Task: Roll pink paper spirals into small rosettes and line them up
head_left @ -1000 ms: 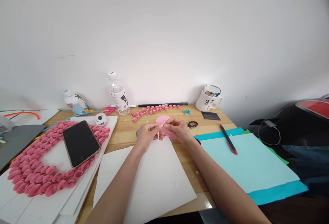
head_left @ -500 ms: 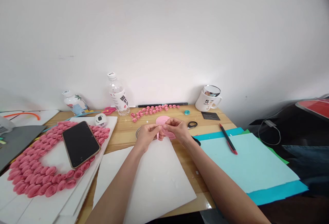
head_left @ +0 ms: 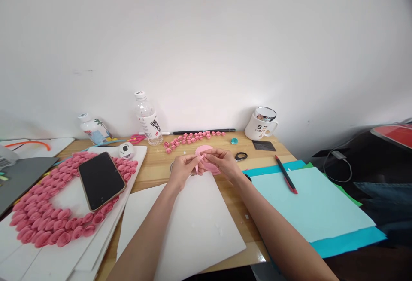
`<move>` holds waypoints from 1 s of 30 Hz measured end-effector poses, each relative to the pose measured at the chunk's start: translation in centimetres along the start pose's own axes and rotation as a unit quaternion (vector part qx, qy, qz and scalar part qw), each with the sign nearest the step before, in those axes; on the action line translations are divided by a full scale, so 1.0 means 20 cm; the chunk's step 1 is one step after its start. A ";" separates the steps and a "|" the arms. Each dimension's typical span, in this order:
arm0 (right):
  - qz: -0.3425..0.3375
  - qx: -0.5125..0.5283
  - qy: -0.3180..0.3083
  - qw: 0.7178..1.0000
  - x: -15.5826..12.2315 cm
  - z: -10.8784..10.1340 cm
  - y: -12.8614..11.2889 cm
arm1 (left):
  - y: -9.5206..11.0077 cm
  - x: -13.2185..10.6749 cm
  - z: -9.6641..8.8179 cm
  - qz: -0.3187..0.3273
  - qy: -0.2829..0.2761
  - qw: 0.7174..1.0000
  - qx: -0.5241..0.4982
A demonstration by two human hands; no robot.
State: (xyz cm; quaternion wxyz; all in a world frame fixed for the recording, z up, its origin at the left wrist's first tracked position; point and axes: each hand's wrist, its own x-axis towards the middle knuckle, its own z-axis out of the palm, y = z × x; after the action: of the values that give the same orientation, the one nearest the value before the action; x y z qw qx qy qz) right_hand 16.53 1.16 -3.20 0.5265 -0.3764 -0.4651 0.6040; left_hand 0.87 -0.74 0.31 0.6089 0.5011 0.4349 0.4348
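Note:
Between my two hands is a narrow pink paper strip (head_left: 197,168), its loose end hanging down. My left hand (head_left: 186,170) pinches it from the left, and my right hand (head_left: 222,163) pinches it from the right, fingertips almost meeting. The part of the strip inside the fingers is mostly hidden. Behind the hands lie pink paper circles (head_left: 203,148), partly covered. White paper (head_left: 199,225) lies under my forearms. Black-handled scissors (head_left: 241,156) rest just right of my right hand. Several small rolled pink paper flowers (head_left: 189,138) sit beyond.
On the left, a ring of pink paper flowers (head_left: 41,221) lies on white sheets with a phone (head_left: 101,181) on it. A water bottle (head_left: 149,120) and a mug (head_left: 261,124) stand along the wall. Blue sheets (head_left: 312,203) with a pen (head_left: 286,174) are on the right.
The fingers of both hands have shifted slightly around the pink strip. More of the strip shows between them, and its hanging end has turned.

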 end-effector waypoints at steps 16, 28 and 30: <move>-0.023 0.005 0.042 0.999 0.01 -0.01 0.00 | 0.00 0.00 0.00 0.017 -0.015 1.000 0.011; -0.006 0.030 0.021 0.999 0.01 0.00 0.00 | 0.00 0.00 -0.01 0.022 -0.007 1.000 -0.009; -0.005 0.032 0.026 0.999 0.01 0.00 0.00 | 0.00 0.00 -0.01 0.023 -0.008 1.000 -0.004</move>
State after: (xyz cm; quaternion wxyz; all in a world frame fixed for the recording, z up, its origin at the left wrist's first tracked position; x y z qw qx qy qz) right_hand 16.58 1.34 -3.26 0.5530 -0.3727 -0.4336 0.6059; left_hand 0.69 -0.67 0.29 0.6042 0.5121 0.4169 0.4460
